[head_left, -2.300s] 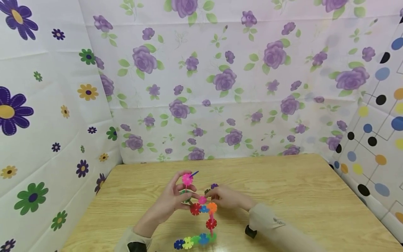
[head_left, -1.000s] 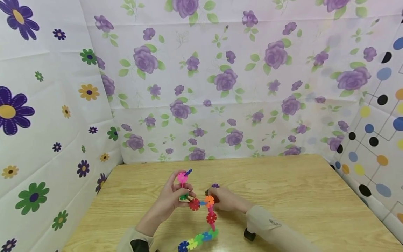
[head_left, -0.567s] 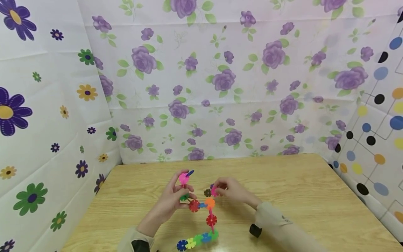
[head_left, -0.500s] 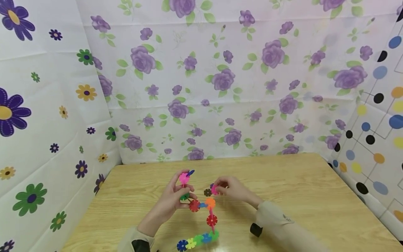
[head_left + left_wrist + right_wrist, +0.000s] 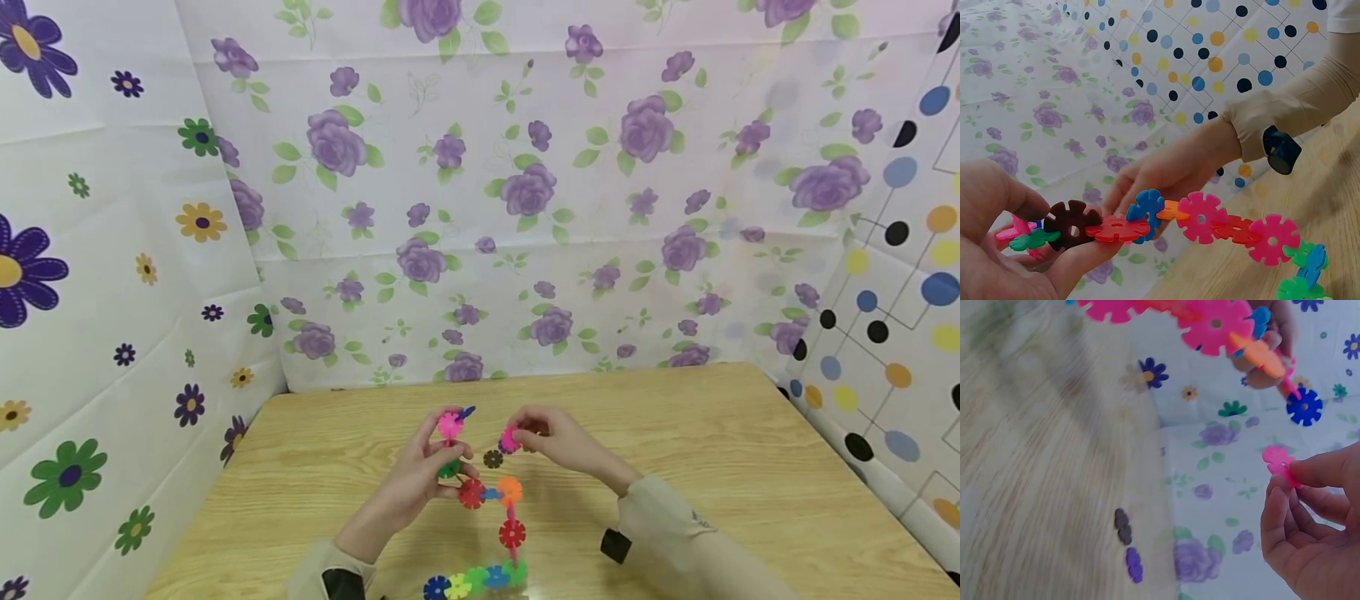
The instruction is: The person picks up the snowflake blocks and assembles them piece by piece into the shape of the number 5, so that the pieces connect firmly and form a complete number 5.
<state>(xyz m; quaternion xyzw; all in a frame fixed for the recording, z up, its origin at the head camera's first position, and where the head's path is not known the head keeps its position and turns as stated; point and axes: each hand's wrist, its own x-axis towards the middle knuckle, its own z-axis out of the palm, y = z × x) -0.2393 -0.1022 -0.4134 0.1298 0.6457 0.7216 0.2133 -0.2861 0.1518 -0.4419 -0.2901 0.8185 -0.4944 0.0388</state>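
My left hand [image 5: 408,485] grips a chain of notched plastic discs near its upper end, with fingers and thumb round the green disc [image 5: 448,468] and dark brown disc [image 5: 1060,226]. A pink disc [image 5: 451,425] and a blue disc [image 5: 1304,415] stick out at that end. From the hand the chain runs through a red disc [image 5: 472,495] and an orange disc [image 5: 510,490], then bends toward the front edge. My right hand [image 5: 562,440] pinches a loose pink disc [image 5: 1277,460] between thumb and fingertips, apart from the chain.
On the wooden table [image 5: 675,433] lie a loose brown disc [image 5: 1123,527] and a purple disc [image 5: 1134,566], close together by the right hand. The chain's tail ends in a dark blue disc [image 5: 437,588] at the front. Patterned cloths surround the table.
My right hand first had the loose pink disc close to the chain, then drew it away, back and to the right. The brown disc now shows fully. My left hand keeps its grip.
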